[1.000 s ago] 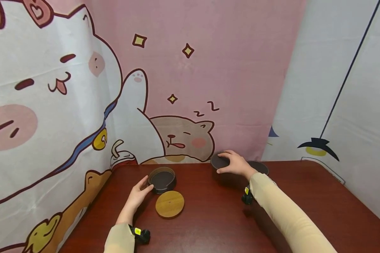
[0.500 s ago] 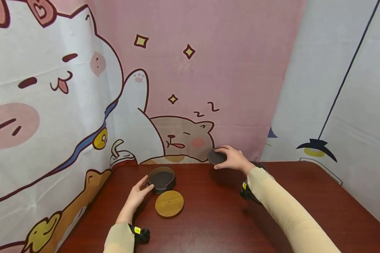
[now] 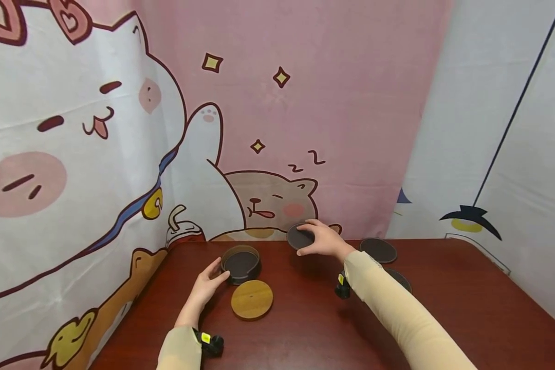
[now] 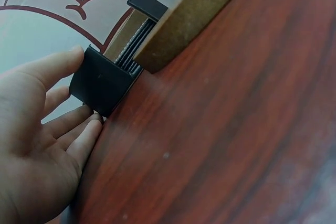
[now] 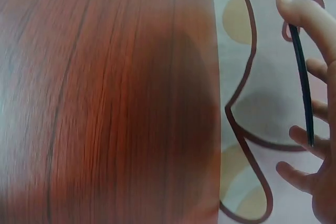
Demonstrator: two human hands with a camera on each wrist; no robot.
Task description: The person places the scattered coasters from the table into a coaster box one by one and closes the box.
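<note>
My right hand (image 3: 322, 240) holds a thin dark round coaster (image 3: 299, 237) above the back of the table; the right wrist view shows the coaster (image 5: 303, 87) edge-on between the thumb and fingers of the hand (image 5: 320, 98). My left hand (image 3: 207, 283) curves round the left side of a round black holder (image 3: 243, 277) that has dark coasters inside. From the left wrist camera, the thumb and fingers of that hand (image 4: 47, 135) touch the holder's outer wall (image 4: 100, 82), and several stacked coasters (image 4: 135, 45) show through its gap.
A round wooden disc (image 3: 252, 300) lies just in front of the holder. Two dark coasters, one farther back (image 3: 378, 250) and one partly behind the right sleeve (image 3: 400, 280), lie on the right of the red-brown table (image 3: 300, 329). A printed cloth (image 3: 351, 103) hangs behind.
My right hand has lifted the coaster and carried it left towards the holder, uncovering the coasters at the right. My left hand stays at the holder.
</note>
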